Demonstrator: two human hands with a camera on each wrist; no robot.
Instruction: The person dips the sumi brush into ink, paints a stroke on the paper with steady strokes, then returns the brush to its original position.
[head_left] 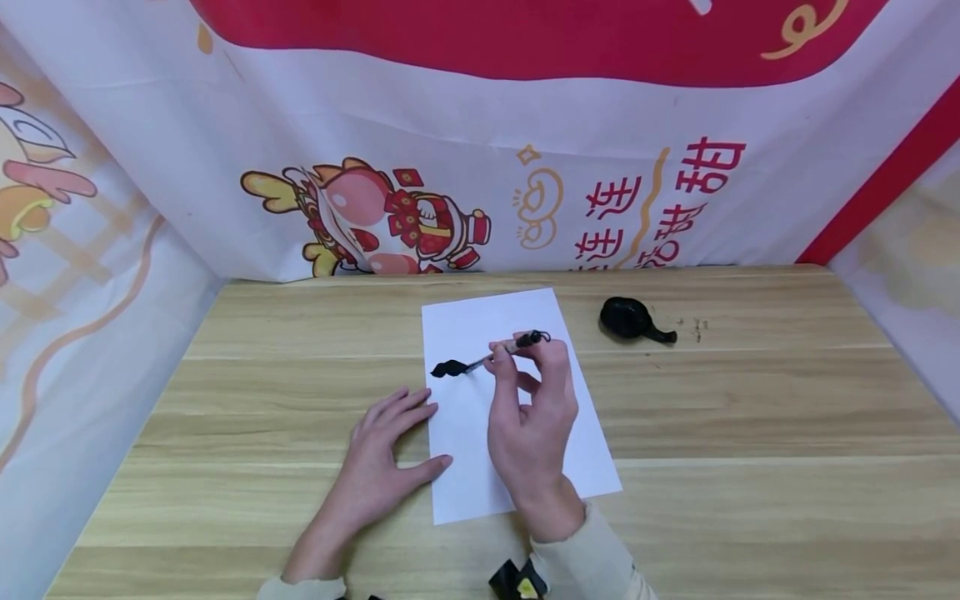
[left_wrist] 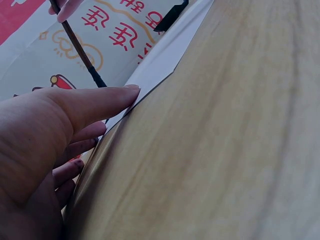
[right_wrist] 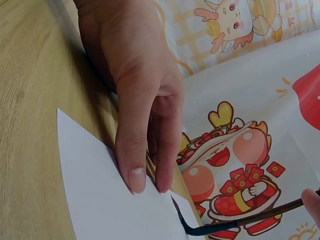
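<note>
Head view, count: one sheet of white paper (head_left: 517, 408), one brush (head_left: 487, 358), one black ink dish (head_left: 628, 318), two hands.
Head view, dish: black and shallow, on the wooden table (head_left: 750, 433) right of centre in the frame, just off the paper's upper right corner; its contents cannot be told.
Head view, brush: at mid-frame, slanting down to the left, its black tip on the paper's upper left part at a black ink mark (head_left: 448, 368).
Head view, right hand (head_left: 532, 417): raised over the paper, fingertips pinching the brush handle near its top.
Head view, left hand (head_left: 378, 467): flat, palm down, at lower centre-left, fingers straight and slightly spread, thumb tip on the paper's left edge.
Left wrist view: left hand (left_wrist: 45, 150) fills the lower left, thumb straight with its tip at the paper (left_wrist: 165, 60) edge; brush (left_wrist: 80, 47) in the upper left.
Right wrist view: left hand (right_wrist: 135, 95) in the upper middle, two fingertips pressed on the paper (right_wrist: 100, 200); brush (right_wrist: 240, 222) at the lower right, bristles bent against the sheet.
</note>
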